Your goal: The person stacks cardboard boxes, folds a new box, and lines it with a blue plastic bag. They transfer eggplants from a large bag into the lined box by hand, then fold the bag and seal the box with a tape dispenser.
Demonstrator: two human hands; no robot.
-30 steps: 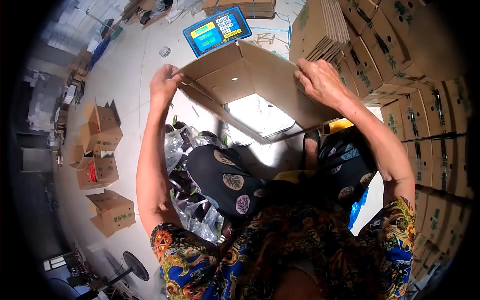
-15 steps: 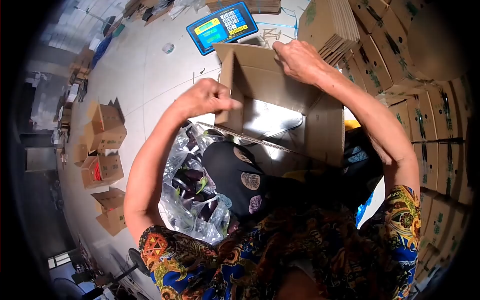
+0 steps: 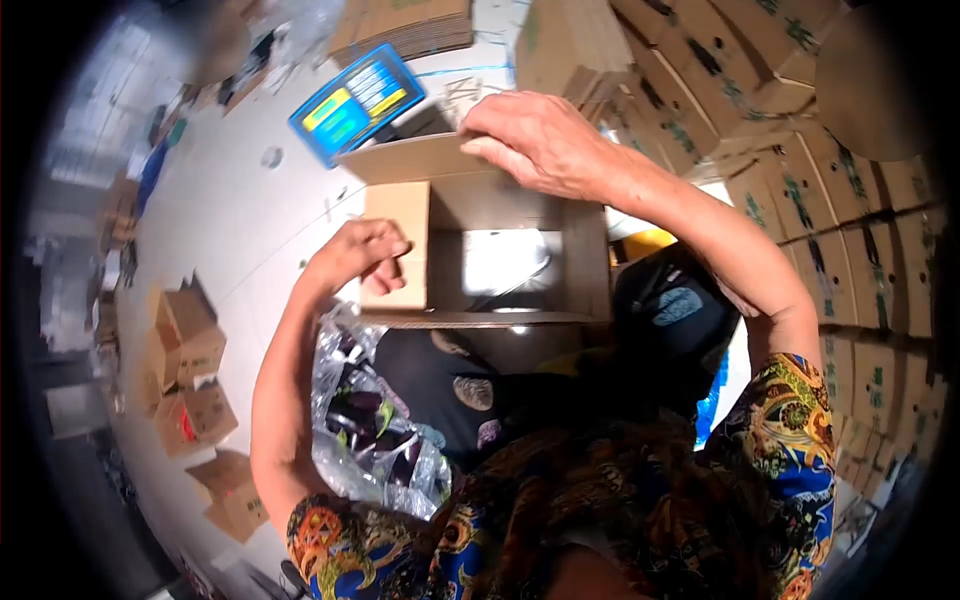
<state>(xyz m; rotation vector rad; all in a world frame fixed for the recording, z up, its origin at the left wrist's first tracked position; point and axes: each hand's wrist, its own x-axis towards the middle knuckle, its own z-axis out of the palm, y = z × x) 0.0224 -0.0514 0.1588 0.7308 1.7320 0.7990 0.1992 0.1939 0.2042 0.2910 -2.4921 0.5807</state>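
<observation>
An open cardboard box [image 3: 585, 265] stands in front of my lap, and a bright metal surface [image 3: 505, 262] shows through its inside. My left hand [image 3: 368, 256] is at the box's left flap [image 3: 405, 210], which is folded inward; its fingers are curled and apart, with nothing in them. At the far side, my right hand [image 3: 530, 140] has its thumb and fingers closed round the edge of the far flap [image 3: 415, 155]. Dark purple eggplants [image 3: 370, 420] lie in clear plastic beside my left leg.
Beyond the box is a blue scale display [image 3: 357, 103]. Flat cardboard [image 3: 400, 28] lies at the back. Stacked cartons [image 3: 860, 270] line the right side. Several open boxes [image 3: 187, 335] stand on the floor at left.
The view has shifted to the right. The left flap has swung into sight, my left hand has loosened from its curled grip, and my right hand stays on the far flap.
</observation>
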